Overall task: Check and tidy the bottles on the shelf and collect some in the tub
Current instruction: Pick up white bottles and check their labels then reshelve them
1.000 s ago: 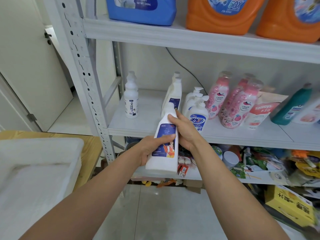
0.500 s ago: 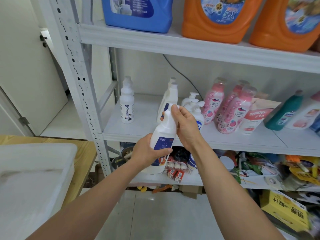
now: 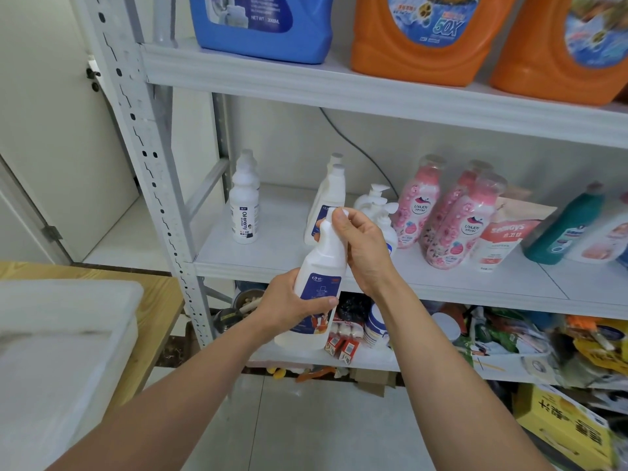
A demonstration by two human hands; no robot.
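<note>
Left hand (image 3: 289,302) has its grip wrapped round the belly of the white bottle (image 3: 323,263) with the blue label, and the right hand (image 3: 365,248) has its grip curled round the neck and cap up top. So the bottle's tilted in the air just in front of the middle shelf (image 3: 458,277), resting on nothing. Behind it on that shelf are more white bottles (image 3: 244,212), some pump bottles (image 3: 370,202) and pink bottles (image 3: 416,202), and the white tub (image 3: 68,290) sits on the wooden bench (image 3: 163,300) off left.

"50X" on orange jug (image 3: 418,39), "UYAJOY" on pink bottle (image 3: 416,205)
</note>
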